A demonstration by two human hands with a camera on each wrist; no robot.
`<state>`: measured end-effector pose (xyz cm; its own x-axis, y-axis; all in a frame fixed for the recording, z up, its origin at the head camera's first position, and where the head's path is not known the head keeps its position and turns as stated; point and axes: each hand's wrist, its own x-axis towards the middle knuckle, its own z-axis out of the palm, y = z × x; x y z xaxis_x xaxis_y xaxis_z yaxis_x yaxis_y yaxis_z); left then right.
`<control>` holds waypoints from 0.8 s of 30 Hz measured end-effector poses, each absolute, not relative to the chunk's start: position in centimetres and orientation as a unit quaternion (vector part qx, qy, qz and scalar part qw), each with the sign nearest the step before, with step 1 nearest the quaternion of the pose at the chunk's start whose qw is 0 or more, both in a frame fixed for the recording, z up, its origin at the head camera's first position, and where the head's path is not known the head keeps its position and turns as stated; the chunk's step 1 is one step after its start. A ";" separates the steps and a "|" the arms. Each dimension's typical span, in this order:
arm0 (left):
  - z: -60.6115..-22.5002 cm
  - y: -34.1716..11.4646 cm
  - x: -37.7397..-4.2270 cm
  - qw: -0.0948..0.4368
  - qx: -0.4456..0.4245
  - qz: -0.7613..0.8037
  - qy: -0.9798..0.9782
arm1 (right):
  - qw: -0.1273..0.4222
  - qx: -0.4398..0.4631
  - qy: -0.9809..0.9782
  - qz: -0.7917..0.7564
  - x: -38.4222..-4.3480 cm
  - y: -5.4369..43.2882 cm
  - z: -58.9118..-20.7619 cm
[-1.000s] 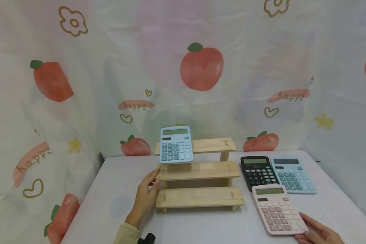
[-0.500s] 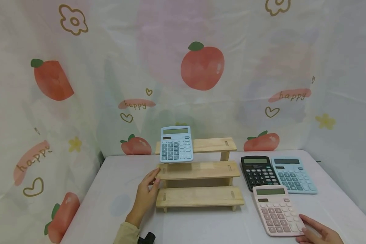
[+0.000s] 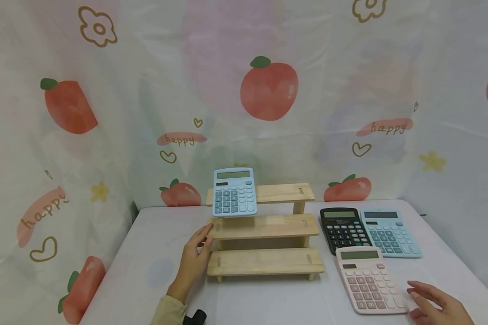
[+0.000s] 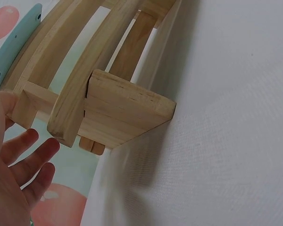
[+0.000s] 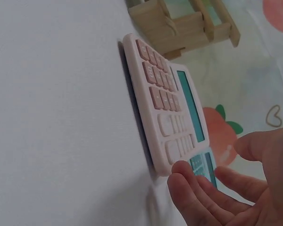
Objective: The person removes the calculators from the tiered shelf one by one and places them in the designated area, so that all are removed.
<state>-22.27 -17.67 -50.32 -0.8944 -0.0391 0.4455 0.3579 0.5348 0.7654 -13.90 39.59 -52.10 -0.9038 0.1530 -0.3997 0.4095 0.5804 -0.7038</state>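
My left hand (image 3: 193,262) rests at the left end of the three-tier wooden display rack (image 3: 264,227), by the middle plank. In the left wrist view, the thumb side meets the wood and several fingers (image 4: 35,160) are loosely bent, clear of it. A light blue calculator (image 3: 234,193) leans against the rack's top tier. Just right of the pink calculator (image 3: 372,282), which lies flat on the table, my right hand (image 3: 439,302) holds nothing. Its fingers are relaxed and spread, close to the calculator's corner in the right wrist view.
Behind the pink calculator, a black calculator (image 3: 344,229) and another blue calculator (image 3: 391,234) lie side by side on the white table (image 3: 154,253). A printed fabric backdrop (image 3: 309,149) surrounds the table. A small black object (image 3: 195,317) is near my left sleeve.
My right hand has let go of the pink calculator's lower right corner and moved slightly right. The left hand, rack and calculators stay put.
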 end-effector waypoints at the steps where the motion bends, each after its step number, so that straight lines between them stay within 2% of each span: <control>1: -50.3 -17.7 -22.3 0.209 -0.093 -0.473 -0.851 | 0.143 0.161 0.878 -0.427 -14.0 39.6 -51.8; 14: -50.3 -17.6 -22.1 0.204 -0.091 -0.473 -0.852 | 0.097 0.100 0.887 -0.440 -14.6 37.0 -47.9; 24: -50.4 -17.6 -22.2 0.222 -0.102 -0.466 -0.851 | 0.097 0.073 0.888 -0.444 -15.4 34.9 -47.2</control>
<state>-22.22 -17.63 -50.45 -0.8809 -0.0325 0.4722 0.3802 0.5455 0.7469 -15.43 34.91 -47.16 -0.9707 0.0429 -0.2365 0.2151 0.5943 -0.7749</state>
